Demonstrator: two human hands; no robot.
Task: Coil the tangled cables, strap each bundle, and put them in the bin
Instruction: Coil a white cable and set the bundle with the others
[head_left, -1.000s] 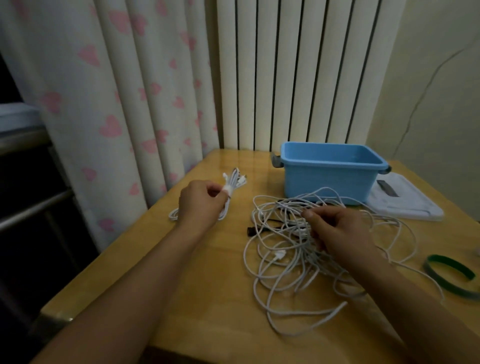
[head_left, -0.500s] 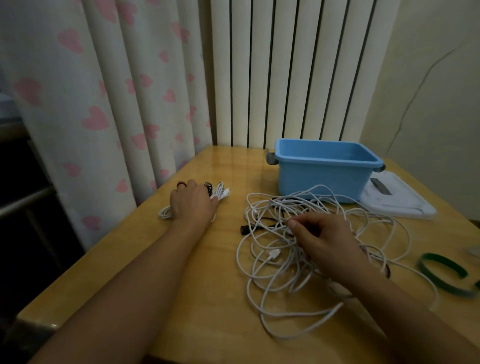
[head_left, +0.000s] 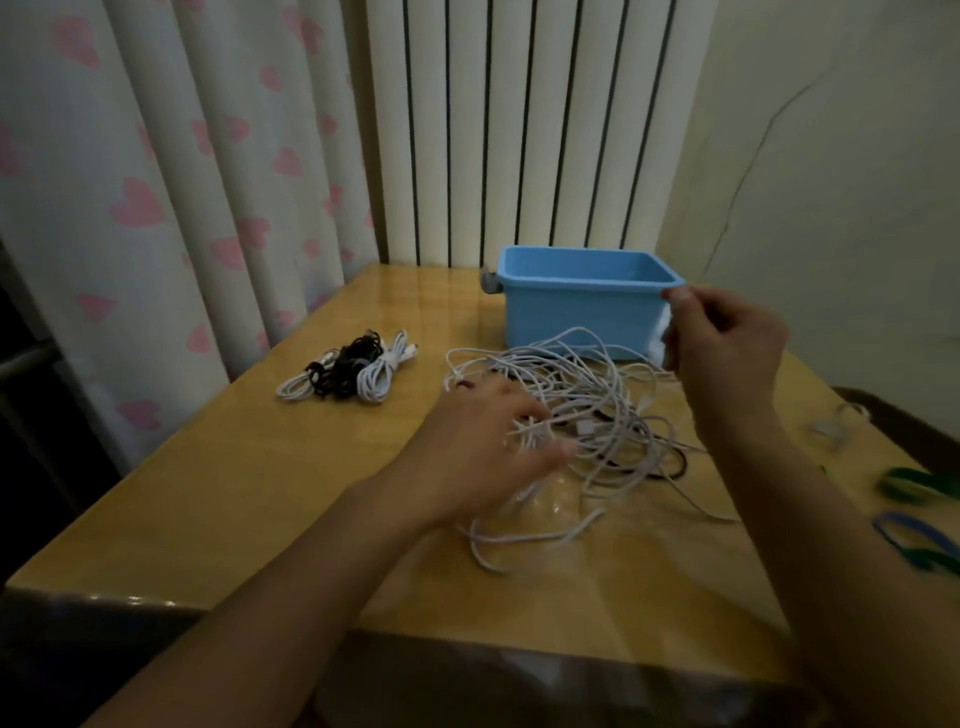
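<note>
left hand (head_left: 478, 447) left bundle (head_left: 353, 371), now on tangle (head_left: 576, 410).

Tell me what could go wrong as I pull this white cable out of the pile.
1. Your right hand lifts a strand while the left hand is in the tangled cables; pulling up may tighten knots.
2. Loops lie against the blue bin, so a tug might shift it.
3. Trailing strands near the straps could drag them off the table.
</note>
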